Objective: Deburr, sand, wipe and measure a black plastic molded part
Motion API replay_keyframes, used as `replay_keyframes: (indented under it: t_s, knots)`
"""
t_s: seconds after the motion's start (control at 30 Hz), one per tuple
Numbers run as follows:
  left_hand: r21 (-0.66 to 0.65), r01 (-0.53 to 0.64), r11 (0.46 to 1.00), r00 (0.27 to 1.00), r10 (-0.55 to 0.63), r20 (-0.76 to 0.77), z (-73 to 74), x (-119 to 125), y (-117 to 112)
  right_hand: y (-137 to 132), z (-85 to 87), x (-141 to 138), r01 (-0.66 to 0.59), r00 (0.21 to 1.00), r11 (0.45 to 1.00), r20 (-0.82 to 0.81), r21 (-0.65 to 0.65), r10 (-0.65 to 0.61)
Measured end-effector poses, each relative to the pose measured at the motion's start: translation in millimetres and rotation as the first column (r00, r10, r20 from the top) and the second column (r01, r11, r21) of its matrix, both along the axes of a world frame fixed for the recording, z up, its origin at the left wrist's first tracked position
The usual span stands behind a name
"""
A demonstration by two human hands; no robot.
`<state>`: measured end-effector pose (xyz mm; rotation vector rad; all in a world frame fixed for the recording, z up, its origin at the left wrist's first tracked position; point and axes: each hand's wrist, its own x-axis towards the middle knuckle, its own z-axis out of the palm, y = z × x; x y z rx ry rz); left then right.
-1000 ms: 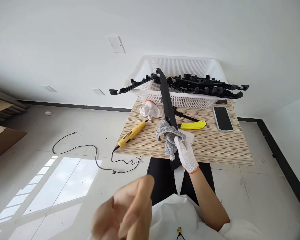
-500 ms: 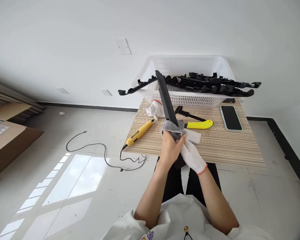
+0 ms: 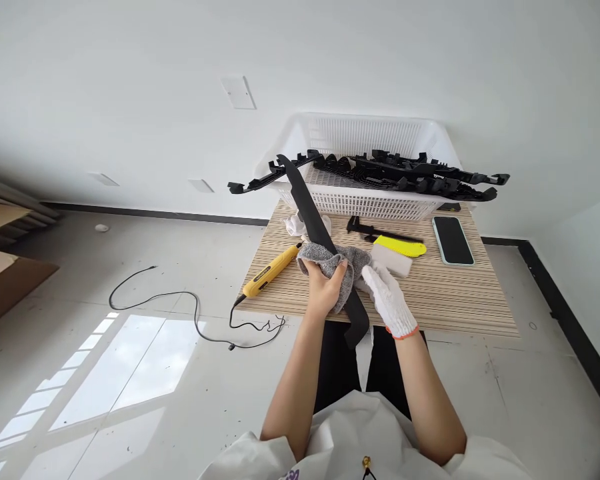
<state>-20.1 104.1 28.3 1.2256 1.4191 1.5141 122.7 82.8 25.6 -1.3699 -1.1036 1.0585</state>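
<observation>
My bare left hand (image 3: 324, 291) is closed on a grey cloth (image 3: 330, 261) wrapped around a long black plastic strip (image 3: 310, 217). The strip slants from the upper left by the basket down to my lap. My right hand (image 3: 387, 299), in a white knit glove, grips the strip's lower part just right of the cloth. Both hands hover over the near edge of a striped wooden table (image 3: 445, 293).
A white basket (image 3: 365, 137) with several black plastic strips (image 3: 410, 177) stands at the table's back. On the table lie a yellow corded tool (image 3: 270, 270), a yellow cutter (image 3: 400, 245), a white block (image 3: 391, 260), a phone (image 3: 453, 240) and a spare white glove (image 3: 296, 225). A cable (image 3: 180, 303) trails on the floor.
My left hand rose from low near the camera and took hold of the cloth on the strip. The strip's top has tilted further left and my right hand slid lower.
</observation>
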Motion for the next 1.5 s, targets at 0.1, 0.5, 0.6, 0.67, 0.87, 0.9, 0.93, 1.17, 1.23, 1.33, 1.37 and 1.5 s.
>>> replay_keyframes:
  t_s: [0.1, 0.5, 0.6, 0.67, 0.87, 0.9, 0.93, 1.17, 1.23, 1.33, 1.37, 1.5]
  knots:
    - [-0.014, 0.017, 1.0, 0.999, -0.016, 0.03, -0.7, 0.1, 0.1, 4.1, 5.6, -0.5, 0.104, 0.985, 0.994, 0.139, 0.019, -0.106]
    - [0.022, 0.056, 0.998, 0.984, -0.051, -0.173, -12.1, 1.1, 1.3, -7.3, 15.1, -5.1, -0.291, 0.861, 0.957, 0.439, 0.01, 0.258]
    - [0.097, 0.079, 0.992, 0.955, -0.048, -0.293, -7.9, 1.2, 0.3, -9.1, 16.5, -6.1, -0.34, 0.797, 0.939, 0.514, -0.05, 0.316]
    - [0.087, 0.05, 0.995, 0.926, -0.013, -0.377, -1.8, 0.7, -0.2, -10.1, 17.2, -6.9, -0.351, 0.783, 0.934, 0.523, -0.075, 0.336]
    - [0.003, -0.057, 0.998, 0.796, 0.047, -0.604, 29.3, -4.5, 22.4, -17.9, 22.9, -17.1, -0.372, 0.792, 0.922, 0.482, -0.105, 0.374]
    - [0.02, -0.046, 0.999, 0.776, 0.048, -0.629, 35.2, -4.9, 31.0, -18.9, 23.5, -19.6, -0.337, 0.793, 0.933, 0.497, -0.125, 0.353]
    - [0.034, -0.042, 0.999, 0.761, 0.054, -0.646, 40.7, -4.8, 40.4, -19.6, 23.8, -22.0, -0.296, 0.791, 0.945, 0.519, -0.138, 0.324]
    - [0.137, 0.027, 0.99, 0.709, 0.078, -0.701, 63.2, 2.3, 98.2, -21.2, 21.8, -28.4, -0.196, 0.792, 0.974, 0.568, -0.113, 0.225]
    - [0.166, 0.034, 0.986, 0.71, 0.093, -0.698, 65.7, 2.8, 108.3, -22.3, 20.9, -28.6, -0.183, 0.786, 0.977, 0.581, -0.111, 0.213]
    - [0.202, 0.061, 0.978, 0.714, 0.098, -0.693, 68.9, 0.7, 120.7, -23.7, 18.5, -29.3, -0.182, 0.777, 0.98, 0.598, -0.085, 0.196]
    - [0.213, 0.08, 0.974, 0.713, 0.093, -0.695, 70.1, -0.3, 123.6, -24.0, 17.5, -29.5, -0.181, 0.775, 0.98, 0.602, -0.081, 0.192]
    - [0.223, 0.096, 0.97, 0.721, 0.087, -0.688, 74.0, -2.1, 123.6, -25.5, 14.6, -29.4, -0.171, 0.772, 0.981, 0.606, -0.09, 0.19]
